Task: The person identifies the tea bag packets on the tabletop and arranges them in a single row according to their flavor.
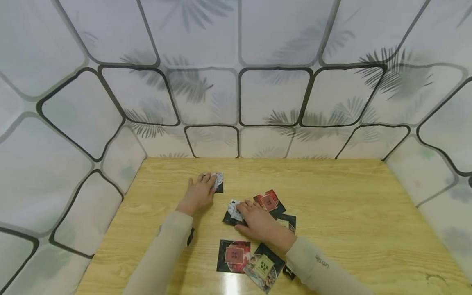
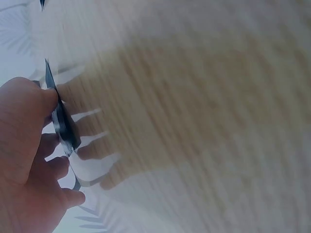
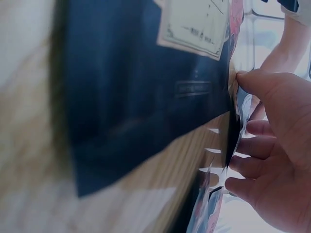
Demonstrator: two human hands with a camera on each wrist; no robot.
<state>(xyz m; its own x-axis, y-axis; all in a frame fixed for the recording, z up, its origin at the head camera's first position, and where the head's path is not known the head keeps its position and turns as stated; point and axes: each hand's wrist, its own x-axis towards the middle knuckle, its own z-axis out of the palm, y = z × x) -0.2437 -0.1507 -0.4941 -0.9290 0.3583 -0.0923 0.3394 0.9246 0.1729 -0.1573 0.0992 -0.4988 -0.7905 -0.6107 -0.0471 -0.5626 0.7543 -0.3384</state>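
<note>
My left hand (image 1: 200, 194) rests palm down over a square black-and-white sachet (image 1: 220, 185) near the back of the table. Its fingers are spread, and the thumb tip meets the dark sachet (image 2: 63, 124) edge in the left wrist view. Closer to the middle, my right hand (image 1: 259, 221) lies over another black-and-white sachet (image 1: 229, 214), its fingertips on the printed face. In the right wrist view the thumb and the spread fingers of that hand (image 3: 277, 141) touch a sachet seen edge-on. Part of each sachet is hidden under the hands.
A red-and-black sachet (image 1: 271, 201) and a dark one with a yellow label (image 1: 289, 222) lie beside the right hand. Nearer me are a red-labelled sachet (image 1: 234, 256) and one with a yellow-green label (image 1: 263, 268), slightly overlapping. Patterned fabric walls (image 1: 273, 98) enclose the wooden table (image 1: 350, 213).
</note>
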